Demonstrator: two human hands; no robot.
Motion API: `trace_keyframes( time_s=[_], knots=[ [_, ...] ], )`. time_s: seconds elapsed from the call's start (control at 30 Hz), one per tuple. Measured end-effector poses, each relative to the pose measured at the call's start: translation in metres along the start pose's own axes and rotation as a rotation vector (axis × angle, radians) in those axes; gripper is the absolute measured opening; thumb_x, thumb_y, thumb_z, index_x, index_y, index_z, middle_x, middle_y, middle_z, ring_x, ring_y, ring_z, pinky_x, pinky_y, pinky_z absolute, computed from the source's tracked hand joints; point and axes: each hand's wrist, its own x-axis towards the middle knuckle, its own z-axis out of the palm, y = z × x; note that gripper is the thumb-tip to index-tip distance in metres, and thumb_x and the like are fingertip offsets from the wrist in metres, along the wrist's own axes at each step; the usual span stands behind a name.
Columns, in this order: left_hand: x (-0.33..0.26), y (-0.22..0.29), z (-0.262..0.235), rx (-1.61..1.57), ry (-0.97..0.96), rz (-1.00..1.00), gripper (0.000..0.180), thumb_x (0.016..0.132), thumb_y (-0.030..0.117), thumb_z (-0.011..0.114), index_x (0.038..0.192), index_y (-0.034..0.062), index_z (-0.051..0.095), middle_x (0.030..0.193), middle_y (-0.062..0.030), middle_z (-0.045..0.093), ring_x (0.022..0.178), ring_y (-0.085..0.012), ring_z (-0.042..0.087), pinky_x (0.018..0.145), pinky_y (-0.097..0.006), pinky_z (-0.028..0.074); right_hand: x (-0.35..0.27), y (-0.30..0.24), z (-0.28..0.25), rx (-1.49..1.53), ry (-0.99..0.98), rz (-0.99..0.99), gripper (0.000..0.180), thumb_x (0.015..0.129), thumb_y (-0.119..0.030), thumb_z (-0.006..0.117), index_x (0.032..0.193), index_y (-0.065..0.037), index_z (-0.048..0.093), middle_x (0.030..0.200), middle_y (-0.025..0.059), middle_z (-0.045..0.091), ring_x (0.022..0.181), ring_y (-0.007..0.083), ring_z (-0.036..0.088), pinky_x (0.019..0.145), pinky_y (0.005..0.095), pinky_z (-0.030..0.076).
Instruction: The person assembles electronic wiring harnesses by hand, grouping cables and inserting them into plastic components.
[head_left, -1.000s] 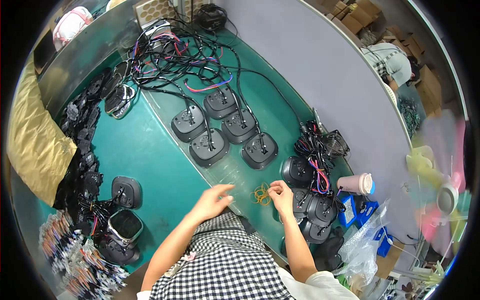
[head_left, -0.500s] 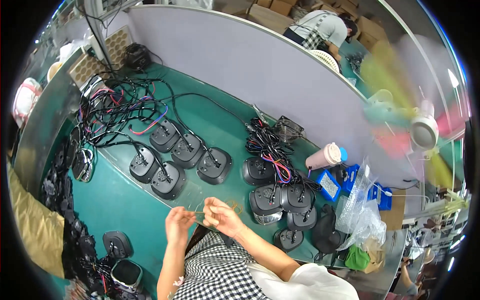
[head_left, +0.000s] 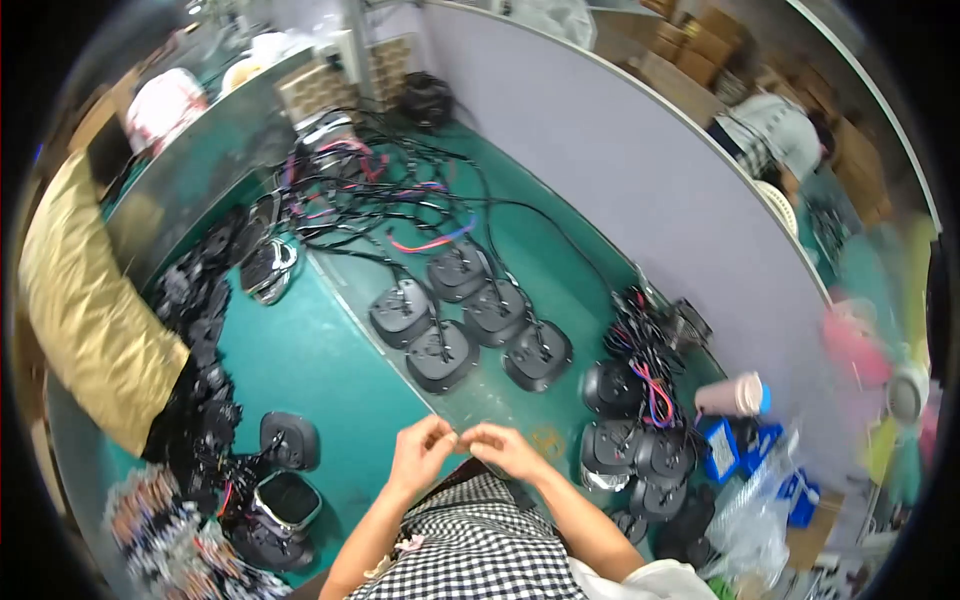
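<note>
Where the two hands meet at the near edge of the green table [head_left: 300, 370], the left hand [head_left: 420, 455] and right hand [head_left: 505, 450] bring their fingertips [head_left: 452, 437] together, pinched shut on something too small to make out; it sits right between the thumbs and forefingers of both hands, above the checked cloth [head_left: 470, 545] on the person's lap. Just beyond the fingers lies a strip of clear plastic [head_left: 480, 405]. A small yellowish ring [head_left: 547, 440] lies on the table just right of the right hand. Farther off stand five dark round bases [head_left: 470, 325] with cables. To the right, more black bases [head_left: 640, 450] crowd together beside a pink cup [head_left: 730, 395].
</note>
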Motion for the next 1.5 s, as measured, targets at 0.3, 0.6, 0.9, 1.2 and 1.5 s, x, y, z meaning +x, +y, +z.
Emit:
trace_keyframes(
  time_s=[0.3,0.6,0.9,1.2,1.5],
  knots=[
    [0.041,-0.035,-0.012,-0.457,-0.349,-0.158,0.012,0.083,0.014,0.058,0.085,0.0039,0.052,0.072,0.0024,0.051,0.066,-0.0054,0.048,0.058,-0.021,0.04,0.019,-0.025,0.001,0.379,-0.115,0.173,0.034,0.083,-0.029,0.058,0.099,0.002,0.056,0.066,-0.0011,0.051,0.06,0.0091,0.043,0.076,0.0211,0.035],
    [0.213,-0.035,-0.011,0.682,0.419,-0.188,0.036,0.072,0.023,0.066,0.087,-0.0011,0.045,0.076,-0.0221,0.06,0.071,-0.0394,0.06,0.064,-0.044,0.049,0.048,-0.062,-0.054,0.567,0.075,-0.144,0.068,0.081,-0.033,0.059,0.129,0.006,0.032,0.051,-0.0034,0.035,0.05,0.0094,0.04,0.059,0.0233,0.04],
    [0.161,-0.02,-0.05,-0.81,0.291,-0.181,0.042,0.088,0.014,0.042,0.128,0.0085,0.033,0.06,-0.0041,0.046,0.037,-0.0056,0.031,0.034,-0.022,0.022,0.104,-0.084,-0.079,-0.413,0.223,-0.081,0.072,0.08,0.0,0.049,0.139,-0.005,0.009,0.124,0.0093,0.051,0.061,0.0023,0.038,0.057,0.0168,0.039],
    [-0.048,0.021,-0.093,-0.519,0.038,0.021,0.023,0.091,0.018,0.044,0.095,-0.0027,0.054,0.061,0.0026,0.043,0.047,-0.004,0.036,0.043,-0.019,0.029,0.185,-0.101,0.096,-1.298,-0.597,-0.677,0.066,0.067,-0.003,0.058,0.128,-0.003,0.034,0.1,0.0086,0.058,0.098,0.0254,0.054,0.096,0.046,0.03],
    [-0.138,-0.043,-0.118,-0.895,1.103,0.121,0.024,0.092,0.028,0.043,0.082,0.0066,0.049,0.052,0.0058,0.032,0.04,-0.0026,0.025,0.037,-0.019,0.017,0.183,-0.116,-0.008,-1.358,-0.34,-0.507,0.039,0.066,-0.015,0.07,0.099,-0.005,0.053,0.079,0.0101,0.059,0.073,0.0266,0.058,0.081,0.0359,0.043]
  ],
)
